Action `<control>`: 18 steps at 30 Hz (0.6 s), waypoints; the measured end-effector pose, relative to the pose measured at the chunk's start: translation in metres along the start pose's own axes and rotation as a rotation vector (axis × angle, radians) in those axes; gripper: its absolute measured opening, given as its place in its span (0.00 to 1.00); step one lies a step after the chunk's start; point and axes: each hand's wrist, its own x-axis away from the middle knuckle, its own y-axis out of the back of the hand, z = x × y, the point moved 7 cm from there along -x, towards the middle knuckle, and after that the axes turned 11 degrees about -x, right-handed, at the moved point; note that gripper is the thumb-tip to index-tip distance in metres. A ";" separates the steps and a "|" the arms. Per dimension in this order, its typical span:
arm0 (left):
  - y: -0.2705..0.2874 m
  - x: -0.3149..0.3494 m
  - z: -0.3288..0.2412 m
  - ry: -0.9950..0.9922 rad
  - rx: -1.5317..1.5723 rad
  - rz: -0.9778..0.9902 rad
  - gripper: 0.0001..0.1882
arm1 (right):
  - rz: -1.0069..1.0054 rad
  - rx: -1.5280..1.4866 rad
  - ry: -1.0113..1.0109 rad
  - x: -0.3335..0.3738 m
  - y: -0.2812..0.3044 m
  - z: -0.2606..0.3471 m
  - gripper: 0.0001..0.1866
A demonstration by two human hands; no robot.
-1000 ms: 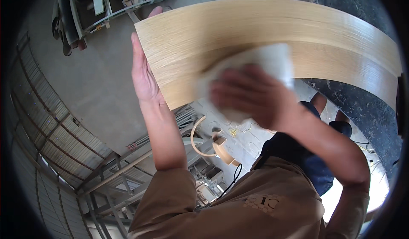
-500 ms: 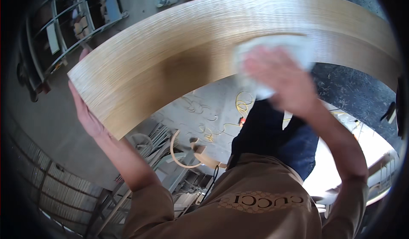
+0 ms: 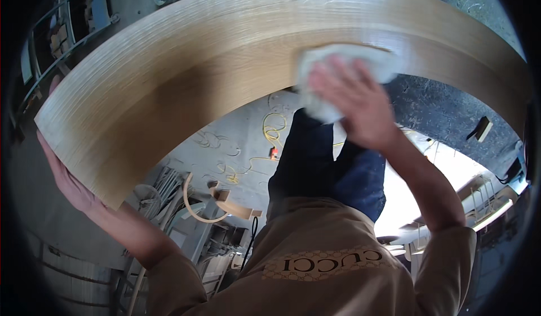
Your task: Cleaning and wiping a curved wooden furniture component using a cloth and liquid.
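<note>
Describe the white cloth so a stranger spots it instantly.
Find the big curved wood panel arching across the view. Follow its inner edge, above the dark trousers, to just right of the picture's middle, where the right hand lies spread. The cloth is beneath that hand, its plain white surface setting it apart from the tan, grained wood.

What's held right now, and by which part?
White cloth: pressed at its middle under the flat right hand, no visible pinch. Curved wooden panel: left hand at its left end, partly hidden behind it; gripped or just supported, can't tell.
</note>
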 end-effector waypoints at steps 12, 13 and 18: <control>-0.014 0.000 0.012 -0.101 0.483 0.872 0.36 | -0.042 0.076 -0.048 -0.001 -0.001 0.006 0.49; -0.009 -0.002 0.012 -0.086 0.503 0.815 0.36 | -0.042 0.174 -0.133 0.022 0.015 -0.017 0.46; -0.001 -0.006 0.010 -0.005 0.603 0.537 0.36 | -0.091 0.154 -0.178 0.027 0.006 -0.012 0.45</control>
